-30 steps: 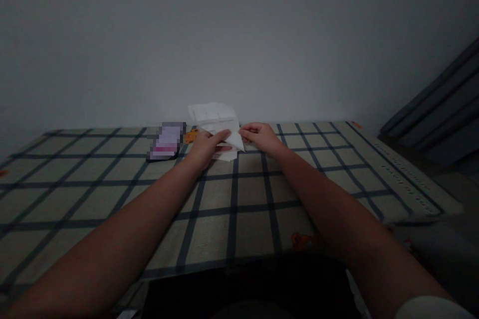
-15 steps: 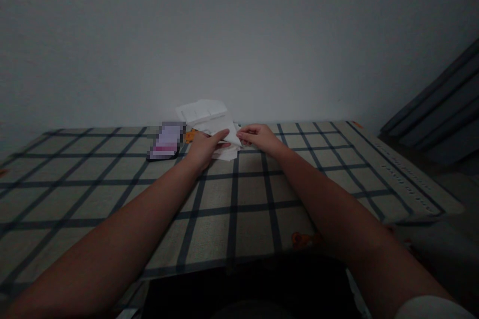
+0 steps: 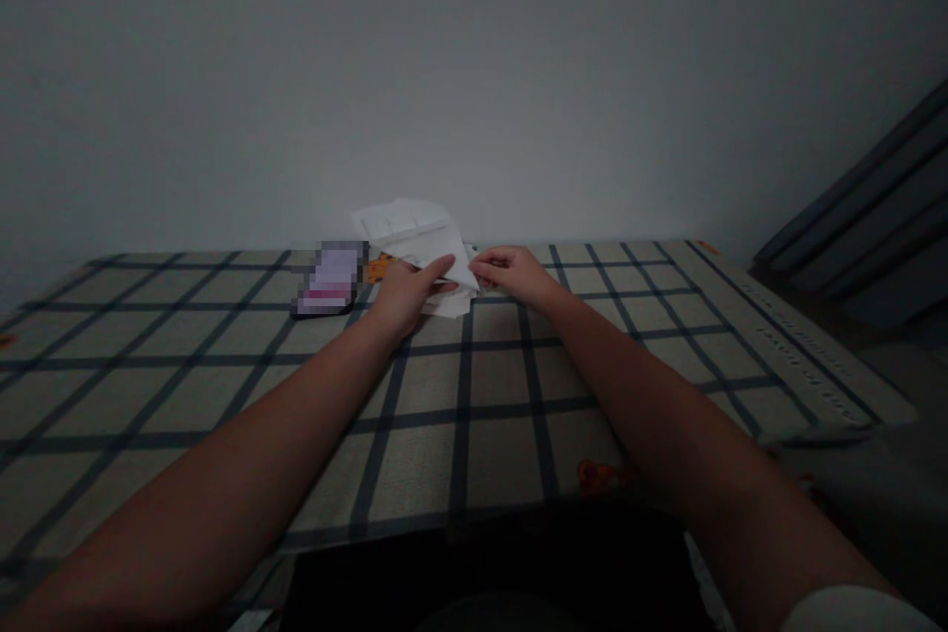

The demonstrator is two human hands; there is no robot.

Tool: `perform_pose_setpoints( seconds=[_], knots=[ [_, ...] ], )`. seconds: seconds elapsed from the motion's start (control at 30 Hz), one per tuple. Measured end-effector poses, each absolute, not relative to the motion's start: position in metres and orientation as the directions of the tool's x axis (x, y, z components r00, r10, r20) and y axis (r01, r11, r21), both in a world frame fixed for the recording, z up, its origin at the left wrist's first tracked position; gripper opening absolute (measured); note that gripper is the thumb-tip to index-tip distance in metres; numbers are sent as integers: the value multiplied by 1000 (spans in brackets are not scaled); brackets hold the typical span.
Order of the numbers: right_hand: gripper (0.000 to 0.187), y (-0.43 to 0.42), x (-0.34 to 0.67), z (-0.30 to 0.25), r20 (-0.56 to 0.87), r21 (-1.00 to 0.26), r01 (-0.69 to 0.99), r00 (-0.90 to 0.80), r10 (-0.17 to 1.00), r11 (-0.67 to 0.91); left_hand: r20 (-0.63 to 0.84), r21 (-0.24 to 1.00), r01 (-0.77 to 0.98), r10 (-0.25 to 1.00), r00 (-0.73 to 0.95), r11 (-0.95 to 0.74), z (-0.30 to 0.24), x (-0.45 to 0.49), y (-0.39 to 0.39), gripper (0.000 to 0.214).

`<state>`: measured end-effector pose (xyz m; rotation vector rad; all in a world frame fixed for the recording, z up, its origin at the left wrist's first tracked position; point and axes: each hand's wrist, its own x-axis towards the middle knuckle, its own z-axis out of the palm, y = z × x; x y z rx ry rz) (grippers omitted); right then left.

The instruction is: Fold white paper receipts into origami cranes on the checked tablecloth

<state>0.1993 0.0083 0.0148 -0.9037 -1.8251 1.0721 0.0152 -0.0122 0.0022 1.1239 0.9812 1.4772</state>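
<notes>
A loose bundle of white paper sheets [image 3: 426, 247] is held up at the far side of the table, its upper part folded and creased. My left hand [image 3: 407, 294] grips the sheets from the left, thumb on top and fingers beneath. At the lower right corner of the paper, my right hand [image 3: 511, 272] is closed in a pinch at the edge. Its fingertips are small and dim, but the corner runs into them. More sheet edges [image 3: 453, 304] stick out below the top sheet.
A phone [image 3: 330, 278] with a blurred-out screen lies left of my left hand. The checked tablecloth [image 3: 489, 375] covers the table, which stands against a pale wall [image 3: 474, 69]. A grey curtain [image 3: 874, 217] hangs at the right.
The top sheet's upper part has shifted slightly to the right, its right edge now more curved. Both hands stay almost where they were.
</notes>
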Motion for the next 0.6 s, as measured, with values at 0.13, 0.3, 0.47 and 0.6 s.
perform_pose_setpoints(
  seconds=[0.13, 0.3, 0.47, 0.6],
  knots=[
    [22, 9, 199, 14, 255, -920, 170, -424, 869, 352, 201, 951, -222, 976, -80, -214, 1, 14, -11, 36],
    [22, 10, 199, 11, 291, -897, 191, -424, 858, 398, 180, 948, -263, 983, -29, -181, 1, 15, -12, 36],
    [22, 10, 199, 7, 306, -893, 163, -462, 832, 419, 199, 921, -322, 975, -95, -219, 3, 16, -11, 42],
    [23, 9, 198, 7, 277, -910, 133, -507, 816, 392, 241, 898, -356, 966, -91, -257, 2, 15, -9, 47]
  ],
)
